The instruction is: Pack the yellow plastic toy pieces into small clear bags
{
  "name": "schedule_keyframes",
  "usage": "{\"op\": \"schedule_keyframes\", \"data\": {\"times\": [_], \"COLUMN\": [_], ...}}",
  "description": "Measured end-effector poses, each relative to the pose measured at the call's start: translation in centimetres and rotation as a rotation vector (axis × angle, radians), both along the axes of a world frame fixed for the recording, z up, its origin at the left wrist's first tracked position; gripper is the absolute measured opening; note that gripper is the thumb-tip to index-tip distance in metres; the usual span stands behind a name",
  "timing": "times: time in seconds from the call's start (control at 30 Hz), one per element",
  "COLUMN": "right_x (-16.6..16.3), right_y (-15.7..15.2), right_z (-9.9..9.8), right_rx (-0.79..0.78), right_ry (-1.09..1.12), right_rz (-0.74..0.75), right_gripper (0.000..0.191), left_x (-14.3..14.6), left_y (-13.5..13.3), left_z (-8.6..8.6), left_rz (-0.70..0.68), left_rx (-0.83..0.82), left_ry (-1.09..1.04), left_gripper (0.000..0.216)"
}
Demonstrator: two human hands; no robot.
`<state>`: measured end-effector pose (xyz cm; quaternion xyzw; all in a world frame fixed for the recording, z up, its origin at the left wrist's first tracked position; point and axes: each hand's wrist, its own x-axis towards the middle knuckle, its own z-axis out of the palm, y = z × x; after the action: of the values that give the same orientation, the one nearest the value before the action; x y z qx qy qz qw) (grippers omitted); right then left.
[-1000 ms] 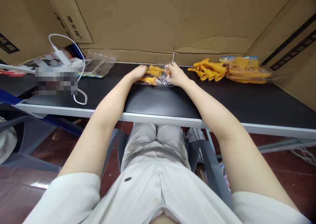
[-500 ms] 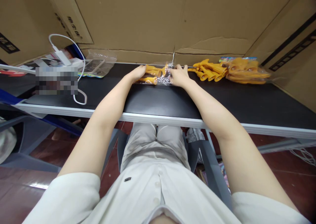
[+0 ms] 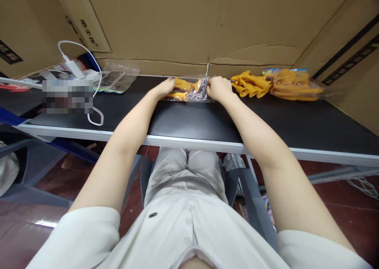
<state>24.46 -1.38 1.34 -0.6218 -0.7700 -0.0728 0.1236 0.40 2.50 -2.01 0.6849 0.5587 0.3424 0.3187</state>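
Note:
A clear plastic bag (image 3: 201, 96) with several yellow plastic pieces (image 3: 184, 85) in it lies flat on the black tabletop. My left hand (image 3: 166, 88) is closed on the bag's left end. At the other end, my right hand (image 3: 219, 88) has its fingers curled in and its thumb against the bag's edge; the fingertips are partly hidden. Just right of that hand lies a loose heap of yellow trumpet-shaped plastic pieces (image 3: 251, 84).
A filled bag of yellow pieces (image 3: 296, 88) lies farther right. On the left are a white cable (image 3: 101, 69), a flat clear package (image 3: 117, 79) and a blurred-out patch. A cardboard wall (image 3: 166, 24) rises behind the table, whose metal edge (image 3: 195, 142) faces me.
My right hand has shifted slightly right along the bag, and its spread fingers have curled in. The bag's right part shows more now. My left hand stays in place.

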Motion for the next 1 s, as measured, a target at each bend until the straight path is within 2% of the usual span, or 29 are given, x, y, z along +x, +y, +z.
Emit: {"op": "schedule_keyframes", "data": {"times": [0.13,0.3,0.43,0.53,0.7,0.9,1.0], "right_x": [0.4,0.7,0.7,0.3,-0.6,-0.8,-0.9], "right_y": [0.8,2.2,2.8,2.7,1.6,0.4,0.4], "right_z": [-0.9,-2.4,-2.8,-2.6,-2.2,-1.4,-1.3], "right_rx": [-0.078,-0.095,-0.098,-0.133,-0.292,-0.418,-0.443], "right_ry": [-0.031,0.012,0.078,0.237,0.566,0.621,0.651], "right_rz": [0.205,0.396,0.395,0.366,0.390,0.448,0.452], "right_gripper": [0.038,0.046,0.038,0.029,0.042,0.040,0.037], "left_x": [0.2,0.3,0.5,0.7,0.7,0.3,0.2], "left_y": [-0.6,-0.5,-0.5,-0.8,-1.0,-0.4,-0.5], "left_z": [0.7,0.8,0.8,1.0,1.1,0.9,1.1], "left_rz": [0.005,0.044,0.062,0.048,0.055,0.074,0.095], "left_rx": [-0.044,-0.014,0.019,0.030,0.028,0.053,0.119], "left_ry": [-0.001,0.047,0.034,0.041,0.105,0.167,0.248], "left_gripper": [0.055,0.053,0.052,0.051,0.053,0.057,0.053]}}
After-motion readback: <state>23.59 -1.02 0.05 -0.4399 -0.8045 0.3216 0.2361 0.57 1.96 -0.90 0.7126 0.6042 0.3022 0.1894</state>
